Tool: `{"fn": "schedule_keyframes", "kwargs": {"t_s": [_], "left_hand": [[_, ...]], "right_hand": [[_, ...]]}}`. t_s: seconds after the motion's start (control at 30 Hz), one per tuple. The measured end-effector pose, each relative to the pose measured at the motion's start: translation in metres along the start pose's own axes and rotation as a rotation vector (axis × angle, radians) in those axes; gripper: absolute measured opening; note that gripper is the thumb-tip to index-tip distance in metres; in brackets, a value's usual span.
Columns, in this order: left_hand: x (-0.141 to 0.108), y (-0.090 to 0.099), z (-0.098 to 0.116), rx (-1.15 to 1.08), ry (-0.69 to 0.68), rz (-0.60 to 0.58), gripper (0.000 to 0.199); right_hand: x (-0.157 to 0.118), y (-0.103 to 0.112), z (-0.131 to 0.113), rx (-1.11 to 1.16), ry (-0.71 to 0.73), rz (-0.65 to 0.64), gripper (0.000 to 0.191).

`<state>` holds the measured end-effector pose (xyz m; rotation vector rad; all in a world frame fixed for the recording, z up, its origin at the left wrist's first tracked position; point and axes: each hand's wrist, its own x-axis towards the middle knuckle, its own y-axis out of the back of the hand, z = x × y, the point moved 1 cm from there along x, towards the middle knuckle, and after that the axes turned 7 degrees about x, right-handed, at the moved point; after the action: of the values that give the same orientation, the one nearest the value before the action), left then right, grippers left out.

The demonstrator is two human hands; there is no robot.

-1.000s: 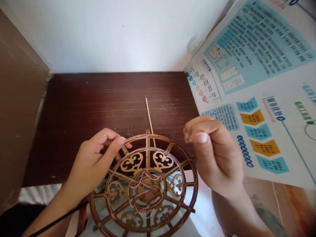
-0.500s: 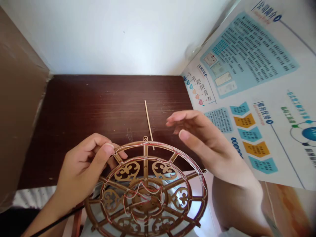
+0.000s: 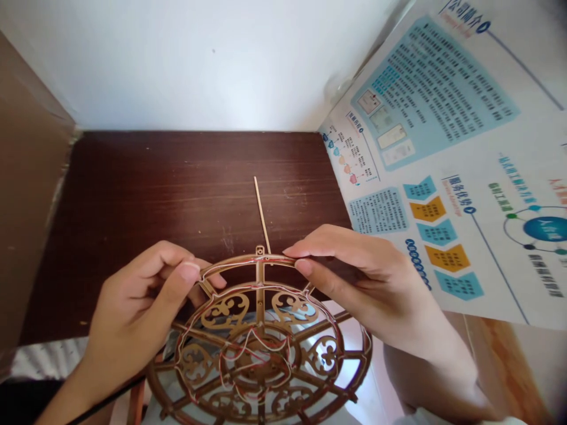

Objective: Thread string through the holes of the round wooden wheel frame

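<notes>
I report from my own fingers: the way out lies over the dark wooden tabletop, from 10 to 1 o'clock. A thin wooden stick lies across that route at 12 o'clock, and a white wall stops it further on. A brown cardboard panel obstructs 9 o'clock; a printed poster covers 2 to 3 o'clock. My left hand and right hand grip the round filigree frame at its 11 and 1 o'clock. Its spokes and red-and-white wire strands restrict passage through it to finger-sized gaps.
</notes>
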<state>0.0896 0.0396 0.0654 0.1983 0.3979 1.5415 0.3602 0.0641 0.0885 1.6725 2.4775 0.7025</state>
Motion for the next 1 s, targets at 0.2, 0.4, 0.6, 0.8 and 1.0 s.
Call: {"fn": "schedule_keyframes", "kwargs": {"t_s": [0.2,0.4,0.6,0.8,1.0], "left_hand": [[0.003,0.000,-0.003,0.004,-0.041,-0.070,0.027],[0.002,-0.003,-0.007,-0.199,0.025,-0.143,0.034],[0.000,-0.004,-0.003,-0.248,0.019,-0.130,0.032],[-0.001,-0.004,-0.001,-0.286,0.020,-0.165,0.015],[-0.004,0.000,-0.009,-0.240,0.022,-0.168,0.014]], "right_hand": [[-0.001,-0.003,0.001,-0.332,0.164,-0.010,0.007],[-0.006,0.001,0.007,-0.407,0.108,0.147,0.011],[-0.016,0.004,0.020,0.004,-0.138,0.256,0.034],[-0.028,0.007,0.028,0.314,-0.294,0.102,0.016],[-0.040,-0.001,0.033,0.262,-0.362,0.033,0.024]]}}
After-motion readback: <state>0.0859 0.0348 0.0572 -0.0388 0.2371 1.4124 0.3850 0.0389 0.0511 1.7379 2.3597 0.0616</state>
